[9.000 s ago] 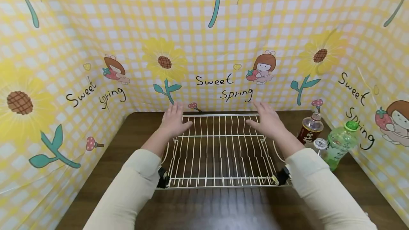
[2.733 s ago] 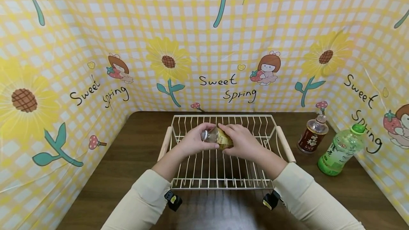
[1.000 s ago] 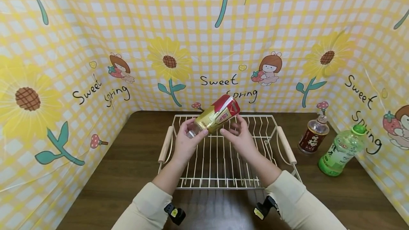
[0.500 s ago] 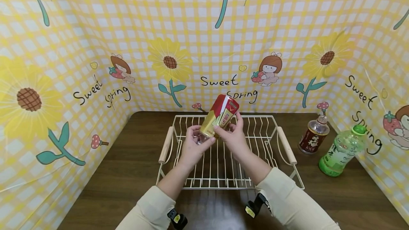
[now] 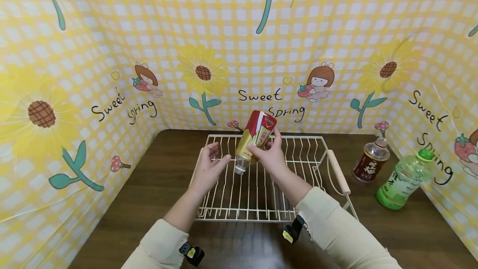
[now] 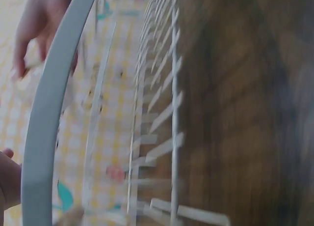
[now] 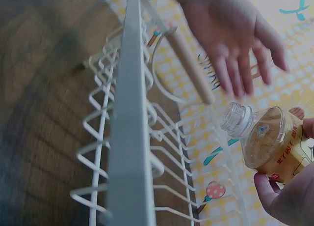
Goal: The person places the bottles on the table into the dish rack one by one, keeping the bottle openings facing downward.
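A clear plastic bottle (image 5: 249, 144) with a red and gold label tilts neck-down over the white wire rack (image 5: 302, 211). My right hand (image 5: 271, 156) grips it around the label, thumb in front. In the right wrist view the neck of the bottle (image 7: 267, 135) is uncapped and points at the other hand. My left hand (image 5: 209, 167) is apart from the bottle, to its left above the rack, fingers spread and holding nothing. The right wrist view shows the left hand (image 7: 235, 34) with its palm facing the bottle's mouth.
Right of the rack stand a bottle with a dark red label (image 5: 369, 163) and a larger green bottle (image 5: 405, 179), on the brown wooden table (image 5: 145, 194). The rack has a wooden handle (image 5: 339, 172) on its right side. A checked yellow cloth (image 5: 242, 69) lines the surroundings.
My left hand has let go of the bottle neck and moved left. The right hand, beside the bottle a second ago, now holds it alone, and the bottle has tipped steeper.
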Tool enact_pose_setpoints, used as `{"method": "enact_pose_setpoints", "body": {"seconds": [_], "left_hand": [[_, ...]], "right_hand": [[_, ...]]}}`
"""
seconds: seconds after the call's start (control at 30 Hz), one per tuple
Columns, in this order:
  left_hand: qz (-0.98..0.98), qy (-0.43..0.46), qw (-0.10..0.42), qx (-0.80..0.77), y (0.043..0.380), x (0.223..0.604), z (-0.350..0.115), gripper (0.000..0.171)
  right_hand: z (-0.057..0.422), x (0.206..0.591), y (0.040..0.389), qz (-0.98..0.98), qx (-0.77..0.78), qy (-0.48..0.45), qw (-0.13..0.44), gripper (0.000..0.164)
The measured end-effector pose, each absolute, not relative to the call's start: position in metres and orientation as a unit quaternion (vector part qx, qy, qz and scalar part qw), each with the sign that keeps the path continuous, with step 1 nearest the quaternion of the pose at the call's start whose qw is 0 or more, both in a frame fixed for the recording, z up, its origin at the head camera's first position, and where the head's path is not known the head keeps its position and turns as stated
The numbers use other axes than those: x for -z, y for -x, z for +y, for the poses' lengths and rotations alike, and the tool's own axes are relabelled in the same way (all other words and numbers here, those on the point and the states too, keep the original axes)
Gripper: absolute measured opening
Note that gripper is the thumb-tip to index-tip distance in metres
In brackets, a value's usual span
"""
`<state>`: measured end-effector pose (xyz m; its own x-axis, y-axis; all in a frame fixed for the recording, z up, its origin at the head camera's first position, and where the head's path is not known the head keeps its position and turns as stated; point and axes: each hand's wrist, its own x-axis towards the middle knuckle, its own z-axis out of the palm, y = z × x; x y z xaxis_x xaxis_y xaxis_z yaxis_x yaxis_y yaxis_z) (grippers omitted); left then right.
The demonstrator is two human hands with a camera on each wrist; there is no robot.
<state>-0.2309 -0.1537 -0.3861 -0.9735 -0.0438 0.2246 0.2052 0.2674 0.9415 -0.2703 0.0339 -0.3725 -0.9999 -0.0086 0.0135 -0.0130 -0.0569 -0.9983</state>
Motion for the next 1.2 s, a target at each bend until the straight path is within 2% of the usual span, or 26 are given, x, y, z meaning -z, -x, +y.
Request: {"method": "enact_pose_setpoints", "body": {"seconds": [0.1, 0.23, 0.33, 0.5, 0.93, 1.2], "left_hand": [[-0.832, 0.030, 0.102, 0.544, 0.232, 0.385, -0.178, 0.062], [-0.873, -0.002, 0.050, 0.485, 0.234, 0.389, -0.205, 0.067], [-0.866, -0.023, -0.001, 0.499, 0.237, 0.397, -0.217, 0.072], [-0.827, -0.028, -0.046, 0.560, 0.241, 0.412, -0.224, 0.076], [-0.806, -0.015, -0.046, 0.589, 0.242, 0.422, -0.222, 0.075], [-0.805, -0.018, -0.046, 0.591, 0.241, 0.422, -0.222, 0.074]], "right_hand": [[0.031, 0.375, 0.276, -0.708, -0.706, -0.006, -0.001, 0.106], [0.027, 0.377, 0.285, -0.733, -0.680, -0.010, -0.015, 0.106], [0.022, 0.378, 0.290, -0.738, -0.674, -0.014, -0.028, 0.105], [0.014, 0.382, 0.298, -0.743, -0.668, -0.015, -0.045, 0.106], [0.004, 0.390, 0.304, -0.784, -0.615, -0.024, -0.083, 0.110], [0.002, 0.396, 0.306, -0.791, -0.604, -0.038, -0.086, 0.111]]}}
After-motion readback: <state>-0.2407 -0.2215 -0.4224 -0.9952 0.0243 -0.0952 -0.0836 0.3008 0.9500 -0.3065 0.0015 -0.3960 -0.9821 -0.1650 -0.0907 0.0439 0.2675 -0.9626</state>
